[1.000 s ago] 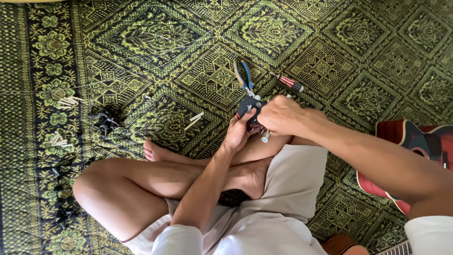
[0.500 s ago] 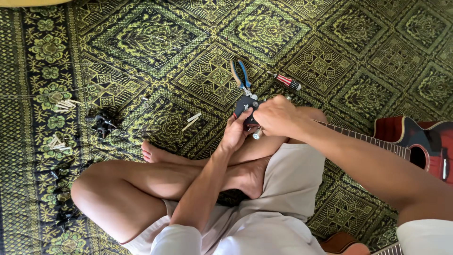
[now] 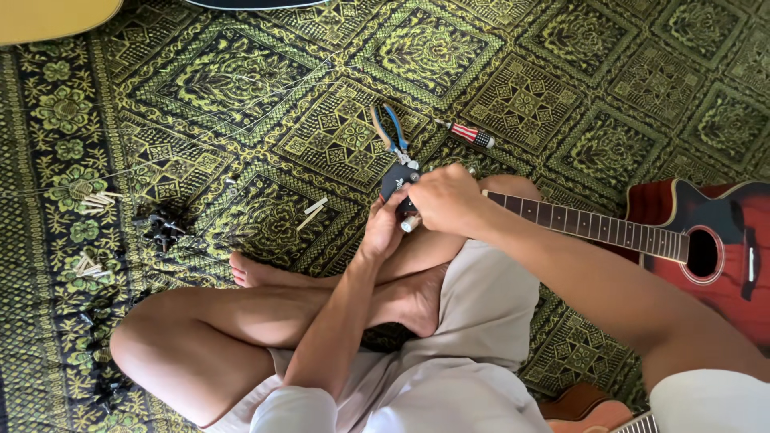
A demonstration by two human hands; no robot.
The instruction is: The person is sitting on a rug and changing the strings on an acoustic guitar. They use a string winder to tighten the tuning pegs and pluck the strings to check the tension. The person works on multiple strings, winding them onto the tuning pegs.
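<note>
Green-and-black patterned carpet (image 3: 241, 96) covered the whole floor; a person sat cross-legged on it at six o'clock, bare legs folded, pale shorts.

Item 1. Red acoustic guitar (image 3: 706, 256), lying across the lap, body at three o'clock, neck (image 3: 593, 227) running toward centre, headstock (image 3: 399, 180) dark, near the middle of the view.

Item 2. Left hand (image 3: 383, 228), just below the headstock, fingers curled and closed against its underside; touching it.

Item 3. Right hand (image 3: 445, 199), closed over the head end of the neck, fingers wrapped down around it. A small pale tuning peg (image 3: 411, 224) showed below the knuckles, between the two hands; whether the fingers pinched it could not be told.

Item 4. Pliers (image 3: 389, 128), blue and orange handles, on the carpet at twelve o'clock from the hands, jaws pointing toward the headstock, just beside it.

Item 5. Screwdriver (image 3: 469, 134), red-and-white striped handle, at one o'clock, near the pliers.

Item 6. Pale pins (image 3: 313, 212), two, at nine o'clock from the hands, near.

Item 7. Further pale pins (image 3: 95, 198), clustered at far nine o'clock, well apart; dark small parts (image 3: 160, 224) beside them.

Item 8. Yellow guitar body (image 3: 52, 18), edge only, at eleven o'clock corner.

Item 9. Thin wire strings (image 3: 200, 136), trailing across the carpet at ten o'clock.
</note>
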